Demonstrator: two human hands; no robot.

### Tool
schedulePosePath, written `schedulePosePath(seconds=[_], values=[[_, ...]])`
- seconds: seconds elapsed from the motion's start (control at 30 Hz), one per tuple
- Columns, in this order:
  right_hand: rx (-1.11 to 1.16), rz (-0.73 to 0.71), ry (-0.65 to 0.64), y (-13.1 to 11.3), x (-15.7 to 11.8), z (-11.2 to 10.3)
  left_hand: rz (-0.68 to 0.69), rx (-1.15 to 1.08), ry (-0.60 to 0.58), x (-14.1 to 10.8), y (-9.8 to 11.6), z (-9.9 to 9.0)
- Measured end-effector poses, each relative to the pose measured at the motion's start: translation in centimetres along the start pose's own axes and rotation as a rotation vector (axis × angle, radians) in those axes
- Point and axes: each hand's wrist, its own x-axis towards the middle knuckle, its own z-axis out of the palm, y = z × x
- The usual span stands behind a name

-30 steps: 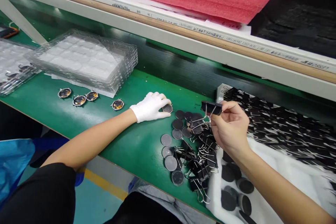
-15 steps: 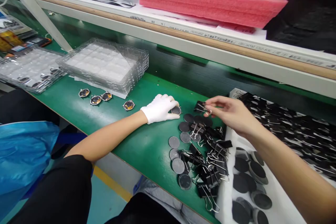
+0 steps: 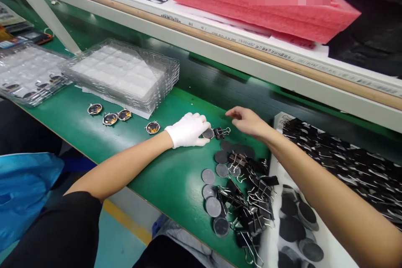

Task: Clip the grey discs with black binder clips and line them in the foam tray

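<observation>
Our white-gloved left hand (image 3: pixel 188 131) holds a round dark piece (image 3: pixel 208 133) on the green tabletop (image 3: pixel 166 180); a black clip (image 3: pixel 221 133) sits at its right edge; our bare right hand (image 3: pixel 248 122) is empty and a bit curled, near the clip; a messy pile of clips (image 3: pixel 256 222) lies closer to us.

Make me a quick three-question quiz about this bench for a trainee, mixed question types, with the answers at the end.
1. Which colour is the glove on the left hand: A black, B white, or C blue?
2. True or false: the right hand is gripping a clip.
3. How many amber-faced pieces lie loose on the green bench?

Key:
1. B.
2. False; the nearest clip sits apart from it.
3. Four.
</observation>
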Motion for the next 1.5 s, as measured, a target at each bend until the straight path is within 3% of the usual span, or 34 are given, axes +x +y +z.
schedulePosePath(seconds=[0.17, 0.37, 0.53, 0.9, 1.0, 1.07, 1.13, 1.17, 1.27, 1.37, 1.5], values=[[-0.127, -0.078, 0.236, -2.7, 1.0, 2.7, -0.074, -0.038, 0.051, -0.3, 0.5, 0.5], [-0.260, 0.004, 0.178, -1.1, 1.7, 6.1, -0.081, 0.014, -0.006, 0.1, 1.0, 0.7], [-0.239, 0.018, 0.218, 0.4, 1.7, 6.3, -0.074, -0.006, -0.011, 0.4, 1.2, 0.9], [-0.225, 0.047, 0.199, -0.7, 1.4, 6.4, -0.104, -0.063, -0.011, 1.6, 2.1, 1.1], [-0.170, 0.103, 0.212, -1.6, 1.4, 5.2, -0.164, -0.023, 0.008, 1.6, 2.7, 0.9], [-0.118, 0.075, 0.227, -2.2, 0.3, 3.3, -0.274, 0.036, 0.031, 1.2, 3.3, 0.6], [-0.112, -0.087, 0.147, -2.7, -2.1, 0.9, -0.385, 0.089, 0.070, 0.4, 3.6, 0.1], [-0.140, -0.204, 0.047, -2.8, -3.7, -0.2, -0.399, 0.104, 0.093, 0.0, 3.6, -0.2], [-0.331, -0.450, -0.234, -2.9, -8.9, -1.9, -0.171, 0.120, 0.098, -1.2, 2.9, -1.3], [-0.522, -0.515, -0.306, -2.6, -12.2, -1.8, 0.086, 0.131, 0.008, -1.7, 1.7, -2.2], [-0.472, -0.581, -0.162, -1.8, -12.2, -2.4, -0.033, 0.195, -0.007, -1.8, 0.8, -2.8]])
